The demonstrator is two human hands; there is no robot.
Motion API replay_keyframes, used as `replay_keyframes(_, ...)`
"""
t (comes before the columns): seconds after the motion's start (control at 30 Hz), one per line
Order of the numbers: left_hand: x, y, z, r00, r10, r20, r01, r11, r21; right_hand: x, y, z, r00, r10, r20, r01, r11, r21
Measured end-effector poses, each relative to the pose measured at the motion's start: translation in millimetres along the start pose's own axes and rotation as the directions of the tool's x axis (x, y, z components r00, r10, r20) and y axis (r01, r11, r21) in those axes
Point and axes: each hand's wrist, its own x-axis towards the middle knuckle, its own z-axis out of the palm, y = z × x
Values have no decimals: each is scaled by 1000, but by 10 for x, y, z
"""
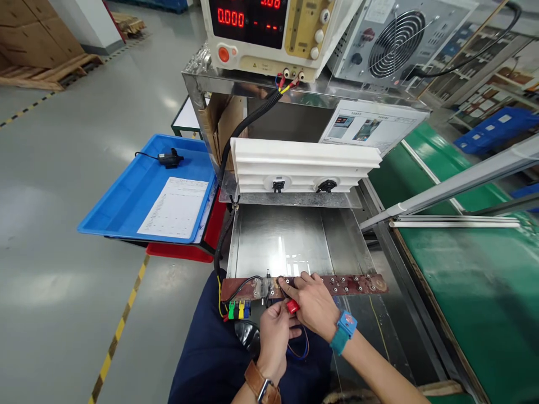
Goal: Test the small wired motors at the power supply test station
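Brown leather watch strap (254,377) on one wrist and soft teal band (340,339) on the other lie closest, above dark blue cloth trousers (197,359). Thin blue and brown wires (306,349) loop below the fingers. Left hand (273,331) and right hand (314,306) come together, fingers bent, at a small red piece (292,306); which hand grips it, I cannot tell. Bright, smooth and stubby, it sits between them, just on the near side of a long reddish-brown strip (357,284), scuffed and studded with round metal fittings. The right index finger reaches over the strip. Beside its left end are green, yellow and blue connectors (239,310). Beyond lie shiny sheet metal (278,235), a ribbed white holder (303,160) and a boxy instrument (261,33) with glowing red digits.
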Motion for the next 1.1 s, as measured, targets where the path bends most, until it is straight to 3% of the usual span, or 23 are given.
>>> replay_keyframes(0.37, 19, -25, -43, 999, -26, 26, 26, 1000, -15, 92, -40, -142, 994, -86, 68, 92, 992, -87)
replay_keyframes(0.53, 20, -9, -52, 999, -39, 21, 39, 998, -38, 65, 92, -130, 998, -56, 35, 55, 998, 32)
replay_keyframes(0.7, 6, 3, -75, 998, -54, 44, 55, 998, -24, 15, 215, -60, 996, 3, -91, 15, 980, 198)
replay_keyframes(0.93, 17, -12, -92, 998, -30, 62, 31, 999, -13, 37, 105, 47, 998, -33, -54, 36, 997, 65)
replay_keyframes(1.1, 31, -27, -100, 998, -19, 62, 19, 1000, -6, 43, 83, 4, 1000, -27, 4, 27, 1000, 10)
